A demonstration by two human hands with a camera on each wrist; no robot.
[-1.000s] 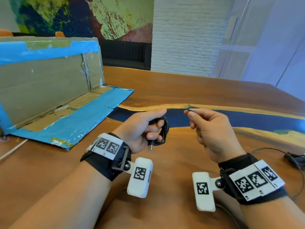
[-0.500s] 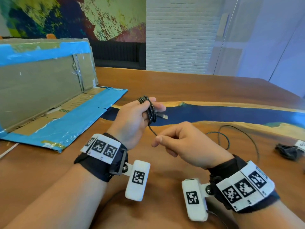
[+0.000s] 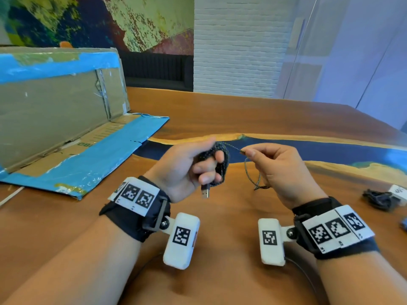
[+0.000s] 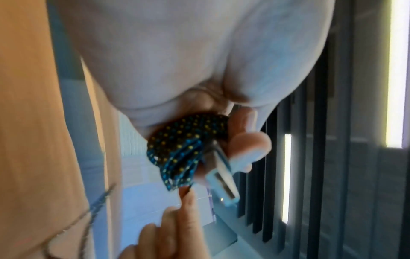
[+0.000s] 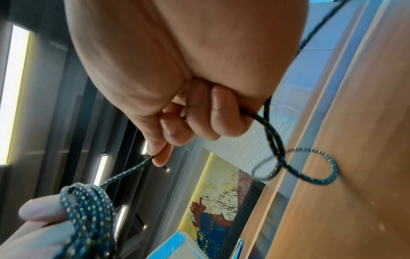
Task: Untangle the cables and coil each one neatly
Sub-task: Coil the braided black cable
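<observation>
A dark braided cable with blue and yellow flecks is wound in a small coil (image 3: 222,164) round the fingers of my left hand (image 3: 193,166). Its silver USB plug (image 3: 206,192) hangs below that hand and shows close up in the left wrist view as the plug (image 4: 221,177) beside the coil (image 4: 184,145). My right hand (image 3: 275,168) pinches the free strand (image 3: 235,148) just right of the coil; the strand (image 5: 126,173) runs taut from its fingertips to the coil (image 5: 88,210). A slack loop (image 3: 253,175) hangs under the right hand.
A wooden table (image 3: 220,111) with a blue resin strip carries a flattened cardboard box with blue tape (image 3: 66,119) at the left. A black bundled cable (image 3: 378,199) and a white adapter (image 3: 398,193) lie at the right edge.
My right hand has risen from below the left hand to level with the coil, drawing the strand taut. The coil turned, and the USB plug now hangs down.
</observation>
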